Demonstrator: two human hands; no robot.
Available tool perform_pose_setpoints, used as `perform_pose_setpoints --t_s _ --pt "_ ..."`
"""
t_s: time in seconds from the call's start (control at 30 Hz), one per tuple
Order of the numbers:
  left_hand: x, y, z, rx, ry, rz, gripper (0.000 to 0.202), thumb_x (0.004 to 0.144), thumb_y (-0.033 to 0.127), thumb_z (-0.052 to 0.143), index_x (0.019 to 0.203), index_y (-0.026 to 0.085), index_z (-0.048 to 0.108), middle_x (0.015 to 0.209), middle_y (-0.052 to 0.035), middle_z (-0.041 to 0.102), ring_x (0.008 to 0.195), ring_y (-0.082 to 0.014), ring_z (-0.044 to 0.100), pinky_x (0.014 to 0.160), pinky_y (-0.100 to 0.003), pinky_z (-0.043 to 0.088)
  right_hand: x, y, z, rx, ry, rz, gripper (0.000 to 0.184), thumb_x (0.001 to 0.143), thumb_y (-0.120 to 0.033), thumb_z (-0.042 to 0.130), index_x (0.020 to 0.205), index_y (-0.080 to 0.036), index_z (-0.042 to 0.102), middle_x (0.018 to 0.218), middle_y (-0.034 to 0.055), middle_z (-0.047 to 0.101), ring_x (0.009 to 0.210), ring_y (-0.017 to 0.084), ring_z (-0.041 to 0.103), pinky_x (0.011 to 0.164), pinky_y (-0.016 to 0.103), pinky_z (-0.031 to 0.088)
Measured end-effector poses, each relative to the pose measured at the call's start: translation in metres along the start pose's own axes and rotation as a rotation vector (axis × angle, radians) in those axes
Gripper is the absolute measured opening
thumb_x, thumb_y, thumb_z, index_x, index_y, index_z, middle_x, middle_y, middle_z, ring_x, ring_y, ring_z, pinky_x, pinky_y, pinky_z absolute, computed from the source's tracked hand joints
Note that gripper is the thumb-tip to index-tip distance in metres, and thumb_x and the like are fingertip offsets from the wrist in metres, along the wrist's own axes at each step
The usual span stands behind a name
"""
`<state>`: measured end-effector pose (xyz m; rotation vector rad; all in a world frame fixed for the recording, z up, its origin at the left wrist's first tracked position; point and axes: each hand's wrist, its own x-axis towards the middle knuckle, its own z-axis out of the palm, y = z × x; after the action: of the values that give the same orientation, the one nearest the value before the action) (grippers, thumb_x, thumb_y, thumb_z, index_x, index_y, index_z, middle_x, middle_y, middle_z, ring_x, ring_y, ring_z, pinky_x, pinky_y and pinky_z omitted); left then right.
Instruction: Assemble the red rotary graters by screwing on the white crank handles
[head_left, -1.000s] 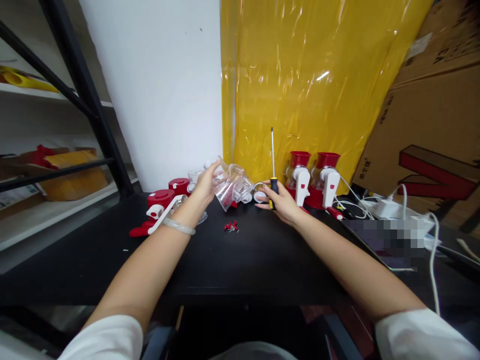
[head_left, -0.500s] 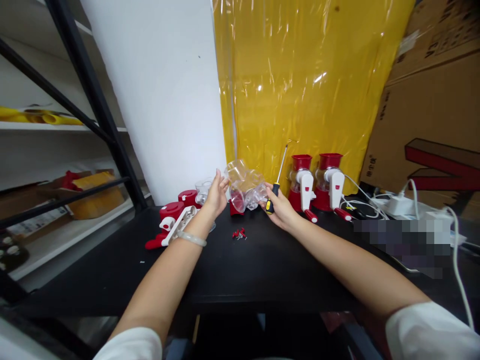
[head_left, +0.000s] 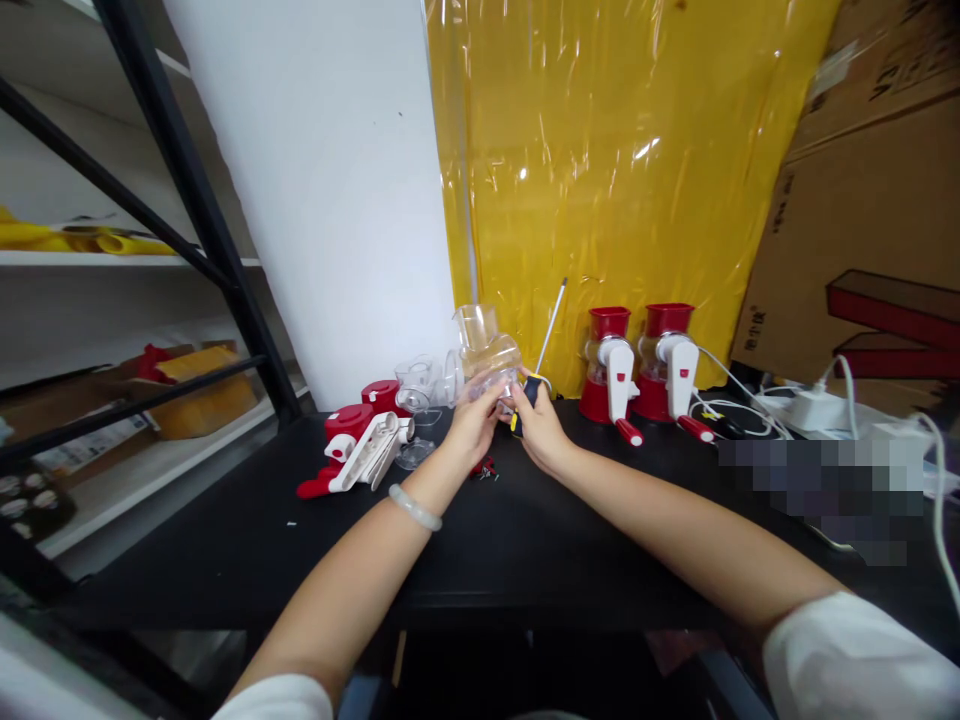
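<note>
In the head view, my left hand (head_left: 474, 425) is closed around the lower end of a clear plastic rotary grater housing (head_left: 489, 350). The housing's wide tube points up. My right hand (head_left: 541, 425) grips a screwdriver (head_left: 530, 392) with a black and yellow handle, its shaft slanting up and to the right. The right fingers also meet the base of the housing, close against the left hand. Small red parts and screws (head_left: 486, 468) lie on the black table (head_left: 480, 560) just below, partly covered by my left hand.
Two assembled red and white rotary graters (head_left: 609, 370) stand at the back right. On the left lie red bases (head_left: 349, 420), white crank handles (head_left: 367, 455) and clear parts (head_left: 415, 385). White cables (head_left: 851, 400) and a power adapter are far right, before a cardboard box (head_left: 862, 200).
My left hand has moved right and closed on the clear housing, where it was open beside it. The housing has turned more upright, and the screwdriver has shifted slightly left with my right hand.
</note>
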<state>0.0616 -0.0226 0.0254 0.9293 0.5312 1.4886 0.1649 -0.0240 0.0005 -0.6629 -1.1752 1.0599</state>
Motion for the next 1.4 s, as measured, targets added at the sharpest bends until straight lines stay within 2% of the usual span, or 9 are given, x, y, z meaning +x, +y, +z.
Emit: perform_pose_setpoints --t_s 0.07,0.13,0.23,0.33,0.53,0.73,0.97,1.17,1.4 --pt "0.004 0.006 -0.009 -0.011 0.058 0.022 0.039 0.065 0.018 0.086 0.101 0.021 0.069 0.097 -0.0017 0.076 0.088 -0.0150 0.071 0.084 -0.027 0.050 -0.003 0.003 -0.009 -0.011 0.015 -0.005 0.060 0.077 -0.056 0.069 0.127 -0.029 0.051 0.124 0.0058 0.062 0.100 0.019 0.067 0.071 0.031 0.060" --pt "0.008 0.011 -0.021 -0.027 0.126 0.128 0.038 0.066 0.017 0.085 0.099 0.023 0.068 0.100 0.0003 0.075 0.095 -0.0148 0.070 0.090 -0.028 0.050 -0.004 0.003 -0.023 -0.058 0.066 0.025 0.055 0.072 -0.054 0.074 0.115 -0.025 0.056 0.110 0.0041 0.065 0.091 0.017 0.068 0.065 0.028 0.059" --pt "0.016 0.016 -0.037 0.008 0.186 0.366 0.046 0.064 0.012 0.086 0.104 0.026 0.067 0.108 0.0012 0.074 0.107 -0.0145 0.068 0.097 -0.026 0.048 -0.006 0.003 -0.044 -0.142 0.078 0.067 0.048 0.069 -0.056 0.075 0.094 -0.021 0.053 0.066 -0.0044 0.061 0.057 0.012 0.062 0.054 0.025 0.054" --pt "0.021 0.016 -0.045 0.043 0.267 0.345 0.045 0.064 0.013 0.086 0.102 0.028 0.066 0.105 0.0023 0.074 0.111 -0.0145 0.067 0.095 -0.024 0.049 -0.010 0.002 -0.054 -0.261 -0.016 0.092 0.045 0.077 -0.062 0.066 0.087 -0.022 0.049 0.049 -0.0088 0.051 0.040 0.011 0.052 0.042 0.023 0.046" --pt "0.028 0.030 -0.049 -0.114 0.272 0.365 0.030 0.072 0.024 0.080 0.096 0.028 0.061 0.105 0.0012 0.072 0.110 -0.0147 0.068 0.094 -0.026 0.051 -0.020 -0.003 -0.055 -0.524 -0.217 0.061 0.038 0.094 -0.061 0.042 0.087 -0.024 0.045 0.051 -0.0088 0.050 0.038 0.012 0.050 0.040 0.023 0.043" --pt "0.027 0.041 -0.048 -0.228 0.274 0.266 0.026 0.078 0.030 0.077 0.097 0.026 0.060 0.105 -0.0017 0.072 0.100 -0.0149 0.071 0.093 -0.027 0.054 -0.035 -0.008 -0.049 -0.894 -0.400 -0.084 0.024 0.100 -0.043 0.038 0.092 -0.023 0.047 0.055 -0.0046 0.055 0.050 0.016 0.058 0.056 0.026 0.042" --pt "0.020 0.037 -0.043 -0.275 0.240 0.133 0.034 0.087 0.051 0.070 0.104 0.021 0.068 0.103 -0.0056 0.074 0.098 -0.0160 0.071 0.087 -0.025 0.057 -0.044 -0.007 -0.041 -1.029 -0.407 -0.127 0.019 0.100 -0.034 0.034 0.090 -0.023 0.045 0.066 -0.0007 0.056 0.059 0.016 0.054 0.061 0.026 0.033" --pt "0.019 0.037 -0.039 -0.253 0.289 0.105 0.034 0.086 0.051 0.071 0.105 0.023 0.067 0.099 -0.0045 0.074 0.091 -0.0137 0.071 0.073 -0.021 0.057 -0.045 -0.005 -0.041 -1.087 -0.410 -0.131 0.019 0.100 -0.033 0.034 0.092 -0.022 0.048 0.070 0.0011 0.058 0.062 0.016 0.053 0.062 0.026 0.030" --pt "0.017 0.037 -0.037 -0.277 0.302 0.075 0.033 0.090 0.051 0.066 0.103 0.021 0.067 0.092 -0.0046 0.073 0.080 -0.0121 0.069 0.069 -0.020 0.055 -0.045 -0.006 -0.041 -1.091 -0.399 -0.122 0.020 0.101 -0.034 0.034 0.089 -0.023 0.046 0.068 0.0000 0.056 0.059 0.016 0.052 0.060 0.026 0.029"
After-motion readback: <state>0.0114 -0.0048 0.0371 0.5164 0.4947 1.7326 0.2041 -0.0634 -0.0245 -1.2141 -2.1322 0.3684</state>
